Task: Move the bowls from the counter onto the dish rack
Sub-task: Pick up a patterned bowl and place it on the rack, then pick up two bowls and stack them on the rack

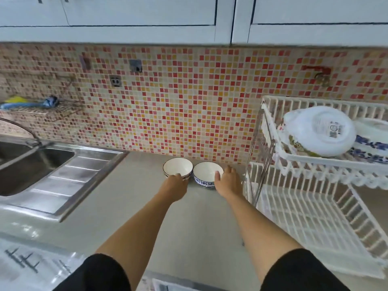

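We are reaching our left hand (pixel 175 184) and right hand (pixel 227 181), each grip apart, to two bowls (pixel 178 167) (pixel 207 172) sitting on the table (pixel 130 206) beside the dish rack (pixel 315 217), presumably lifting both together.

Across the middle of the frame the wall tiles (pixel 168 97) form a mosaic of red, orange, yellow and cream squares. Below centre, the two bowls (pixel 207 172) are white inside, with dark rims and blue patterning outside. The dish rack (pixel 304 206) at right is white. The counter (pixel 130 206) is pale grey; the sleeves (pixel 100 274) at bottom are black.
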Demonstrator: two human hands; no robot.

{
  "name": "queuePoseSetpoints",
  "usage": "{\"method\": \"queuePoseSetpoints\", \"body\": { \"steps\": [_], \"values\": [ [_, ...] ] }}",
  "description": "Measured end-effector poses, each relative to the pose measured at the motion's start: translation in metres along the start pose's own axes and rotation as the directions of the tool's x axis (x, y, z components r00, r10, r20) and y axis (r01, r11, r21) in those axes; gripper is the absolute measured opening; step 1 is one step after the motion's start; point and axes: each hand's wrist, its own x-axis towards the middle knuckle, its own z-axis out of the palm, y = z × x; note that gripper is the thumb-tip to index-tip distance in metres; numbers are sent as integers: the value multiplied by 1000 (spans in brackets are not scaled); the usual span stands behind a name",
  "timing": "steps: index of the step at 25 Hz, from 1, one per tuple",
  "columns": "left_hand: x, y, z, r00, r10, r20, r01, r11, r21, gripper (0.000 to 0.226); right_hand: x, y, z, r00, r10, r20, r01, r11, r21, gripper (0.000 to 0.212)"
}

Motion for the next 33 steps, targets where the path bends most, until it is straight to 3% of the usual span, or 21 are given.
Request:
{"method": "queuePoseSetpoints", "body": {
  "steps": [6,13,20,23,27,33],
  "values": [
    [74,-15,62,995,-61,81,68,994,-86,37,57,41,73,986,159,56,-158,987,-10,43],
    [182,-11,117,983,-48,177,94,961,-262,39,139,59,142,910,401,102,-412,903,124,52],
    [219,-2,142,941,-180,285,261,924,-280,46,182,102,214,820,476,319,-566,759,322,36],
    [217,-5,146,935,-184,303,269,925,-267,42,164,93,200,826,495,268,-562,760,326,30],
    [199,-7,129,951,-177,253,245,932,-269,42,117,76,162,887,395,240,-461,797,390,19],
    [132,-13,61,989,-134,68,150,928,-342,36,55,45,113,960,165,224,-274,708,652,42]
  ]
}}
